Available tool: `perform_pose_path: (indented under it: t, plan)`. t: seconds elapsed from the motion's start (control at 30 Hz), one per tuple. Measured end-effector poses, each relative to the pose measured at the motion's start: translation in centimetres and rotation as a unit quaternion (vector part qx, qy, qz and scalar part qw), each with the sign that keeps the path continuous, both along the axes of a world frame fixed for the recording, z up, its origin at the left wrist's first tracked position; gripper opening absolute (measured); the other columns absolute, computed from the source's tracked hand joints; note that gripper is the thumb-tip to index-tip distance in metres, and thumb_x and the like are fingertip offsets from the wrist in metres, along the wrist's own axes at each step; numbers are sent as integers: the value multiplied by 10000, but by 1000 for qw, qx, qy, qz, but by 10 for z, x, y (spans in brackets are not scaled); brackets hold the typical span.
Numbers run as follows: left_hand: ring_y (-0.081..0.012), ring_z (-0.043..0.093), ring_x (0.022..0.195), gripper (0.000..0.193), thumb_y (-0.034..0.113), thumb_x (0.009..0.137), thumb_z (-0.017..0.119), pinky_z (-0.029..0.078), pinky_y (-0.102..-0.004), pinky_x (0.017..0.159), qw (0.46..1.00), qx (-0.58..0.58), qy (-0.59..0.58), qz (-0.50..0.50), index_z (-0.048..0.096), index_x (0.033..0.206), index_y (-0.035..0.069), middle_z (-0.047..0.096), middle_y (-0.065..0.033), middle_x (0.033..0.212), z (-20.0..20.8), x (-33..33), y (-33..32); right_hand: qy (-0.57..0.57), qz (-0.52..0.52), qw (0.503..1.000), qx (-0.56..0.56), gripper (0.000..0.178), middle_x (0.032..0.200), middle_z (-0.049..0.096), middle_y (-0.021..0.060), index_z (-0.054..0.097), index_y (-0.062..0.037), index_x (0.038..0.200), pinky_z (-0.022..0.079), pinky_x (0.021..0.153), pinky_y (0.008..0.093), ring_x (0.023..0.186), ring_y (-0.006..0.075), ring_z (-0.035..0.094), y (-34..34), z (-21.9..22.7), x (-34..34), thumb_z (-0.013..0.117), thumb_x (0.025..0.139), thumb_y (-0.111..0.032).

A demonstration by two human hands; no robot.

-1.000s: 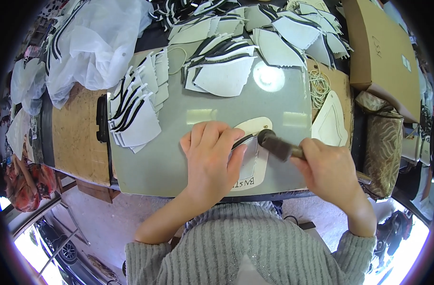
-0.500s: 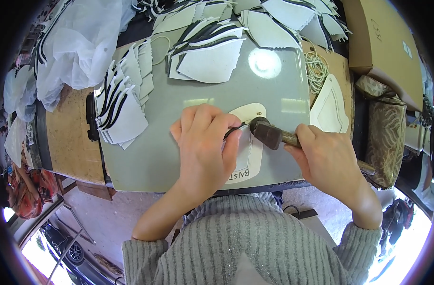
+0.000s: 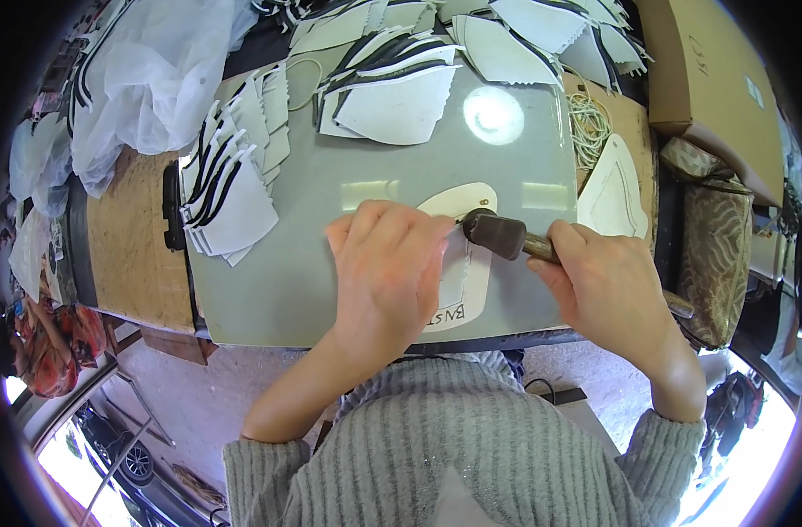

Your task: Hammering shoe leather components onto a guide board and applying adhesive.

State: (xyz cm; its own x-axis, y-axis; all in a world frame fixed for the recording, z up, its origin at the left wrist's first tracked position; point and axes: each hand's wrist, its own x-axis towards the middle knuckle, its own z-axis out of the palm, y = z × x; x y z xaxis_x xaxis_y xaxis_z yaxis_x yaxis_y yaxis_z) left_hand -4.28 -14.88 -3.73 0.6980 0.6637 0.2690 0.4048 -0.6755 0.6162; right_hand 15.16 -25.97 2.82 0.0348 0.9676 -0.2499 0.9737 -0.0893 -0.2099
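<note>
My right hand is wrapped round the wooden handle of a hammer. Its dark head rests on or just above the upper part of a cream template board with hand-drawn marks. In the board's recess lies a white cut piece, partly covered by my left hand. My left fingers are bent and pinched together beside the hammer head, on a thin black strip whose short dark end barely shows; the rest is hidden under the hand.
Fanned white pieces with black edging lie left, in a stack at the back and farther behind. A second template and coiled cord are at right, near a cardboard box and patterned pouch. Plastic bags sit far left.
My left fingers have moved slightly forward and right along the strip, covering most of it. The hammer head has turned and shifted slightly, staying by the same spot. The view has shifted a little.
</note>
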Motion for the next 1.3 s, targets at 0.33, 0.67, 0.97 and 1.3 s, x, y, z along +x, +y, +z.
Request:
perform_pose_path:
  t: [0.33,0.67,0.97,1.3]
  plan:
    - [-196,580,918,292,103,716,700,343,-355,826,983,176,12,-58,712,1005,64,597,-9,950,-11,-10,-3,75,-41,995,59,292,661,584,94,507,-42,836,468,470,401,543,304,614,2,2,3,632,928,-289]
    - [-204,588,891,312,63,668,739,350,-369,826,996,85,-13,-25,730,980,85,609,6,918,-5,-8,-1,-40,24,999,11,304,639,541,56,499,-63,822,451,431,357,514,241,610,4,-2,-6,665,904,-305]
    - [-190,596,907,305,96,657,758,338,-361,838,974,221,-9,-51,728,958,61,632,-4,954,-15,-14,-2,7,14,998,56,307,663,555,63,505,-65,820,456,444,359,537,238,613,7,7,-2,666,900,-313]
    - [-196,577,1000,235,124,765,647,340,-374,895,979,189,4,-73,694,978,36,616,-41,994,-10,-17,-2,8,1,999,32,312,642,534,66,502,-60,814,463,458,372,535,250,610,2,-2,-10,655,913,-313]
